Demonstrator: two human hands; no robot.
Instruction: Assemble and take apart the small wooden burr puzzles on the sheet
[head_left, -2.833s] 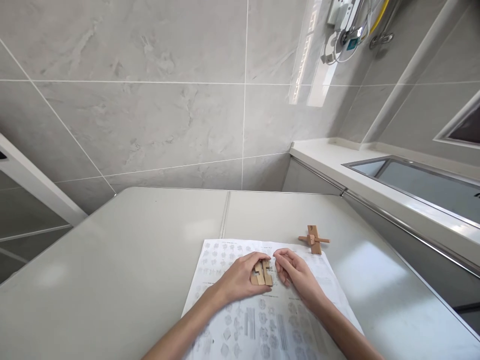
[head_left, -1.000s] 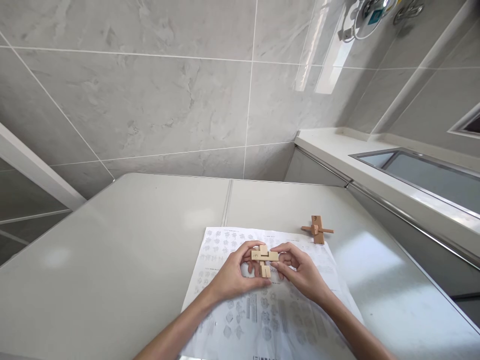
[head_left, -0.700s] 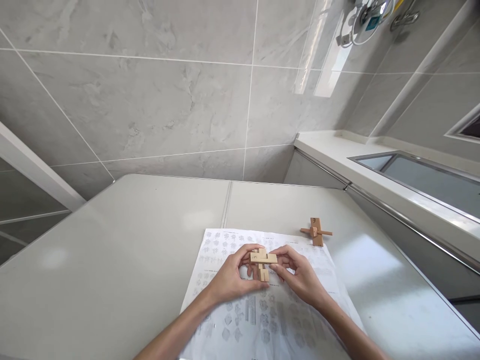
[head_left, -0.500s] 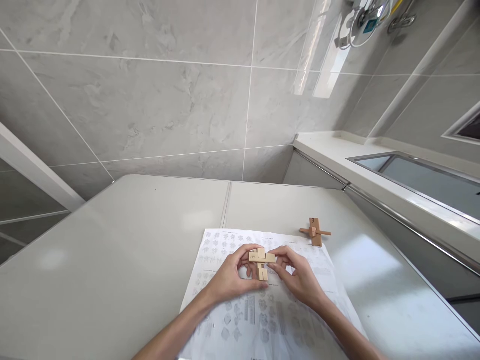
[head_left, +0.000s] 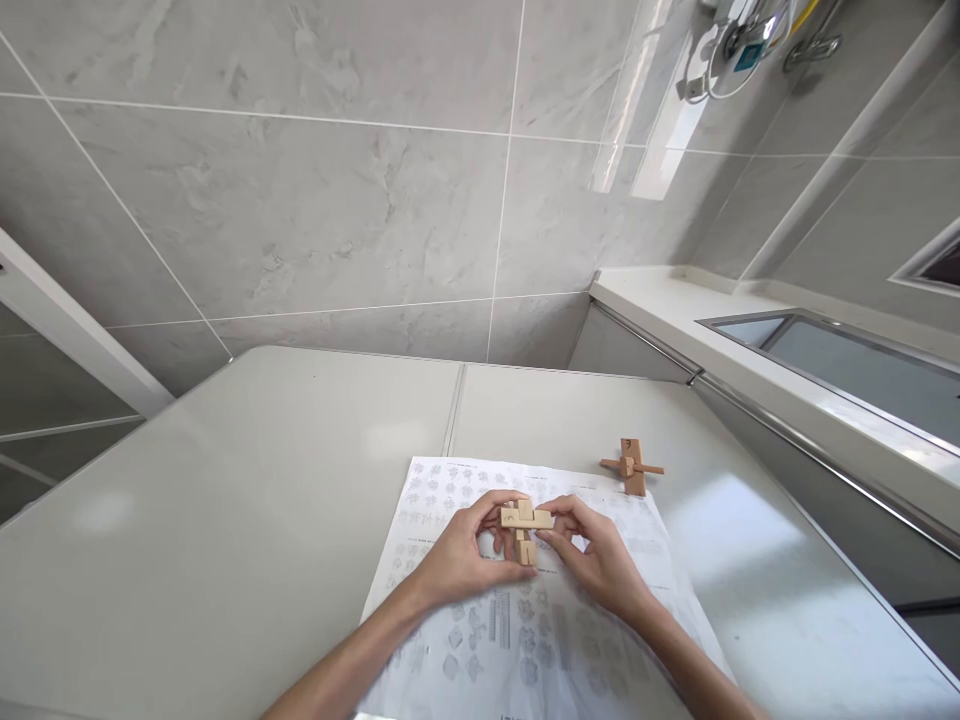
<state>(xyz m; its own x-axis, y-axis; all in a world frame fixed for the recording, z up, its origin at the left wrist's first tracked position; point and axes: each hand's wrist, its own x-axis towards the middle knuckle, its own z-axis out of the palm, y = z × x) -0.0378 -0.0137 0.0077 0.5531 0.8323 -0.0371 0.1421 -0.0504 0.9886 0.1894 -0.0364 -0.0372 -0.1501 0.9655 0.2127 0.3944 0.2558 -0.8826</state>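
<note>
A small wooden puzzle [head_left: 526, 530] made of two crossed light-wood blocks is held upright over a printed instruction sheet [head_left: 525, 640]. My left hand [head_left: 461, 555] pinches its left side and bottom with thumb and fingers. From the right, my right hand [head_left: 592, 555] grips the horizontal block with its fingertips. Both hands rest low on the sheet.
A second wooden cross-shaped piece [head_left: 631, 467] lies on the grey table [head_left: 262, 500] beyond the sheet's far right corner. A white counter with a steel sink [head_left: 840, 360] runs along the right. Tiled wall [head_left: 337, 200] stands behind the table.
Earlier the two blocks lay side by side under my left hand; now they are crossed and held by both hands. Over the last second the puzzle has barely moved.
</note>
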